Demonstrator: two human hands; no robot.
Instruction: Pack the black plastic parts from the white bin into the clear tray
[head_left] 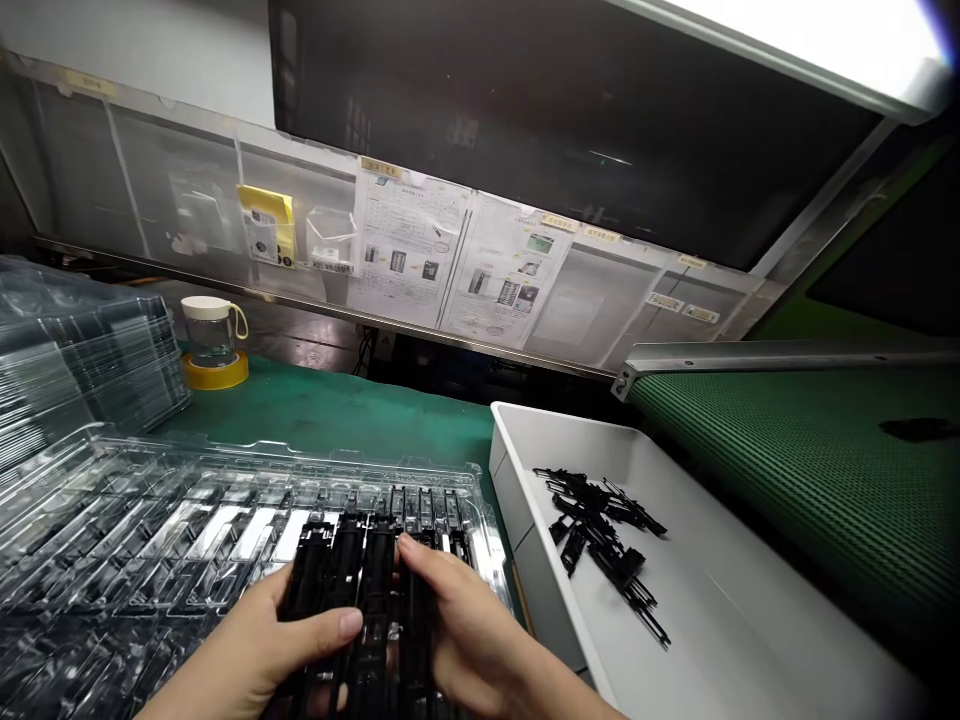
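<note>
My left hand (pixel 255 650) and my right hand (pixel 469 630) both grip a bundle of long black plastic frame parts (pixel 360 590), held side by side over the near end of a clear plastic blister tray (pixel 135 530). The left thumb lies across the parts. My right fingers press on their right side. Several more black parts (pixel 424 508) stand in the tray's slots just beyond my hands. A loose heap of black plastic parts (pixel 604 545) lies in a white bin (pixel 720 620) to my right.
A stack of clear trays (pixel 82 350) sits at the far left. A lidded glass jar (pixel 211 330) stands on a yellow tape roll (pixel 217 372) on the green mat. A green conveyor belt (pixel 810 470) runs at the right, with a dark piece (pixel 919 430) on it. Instruction sheets (pixel 457 260) hang behind.
</note>
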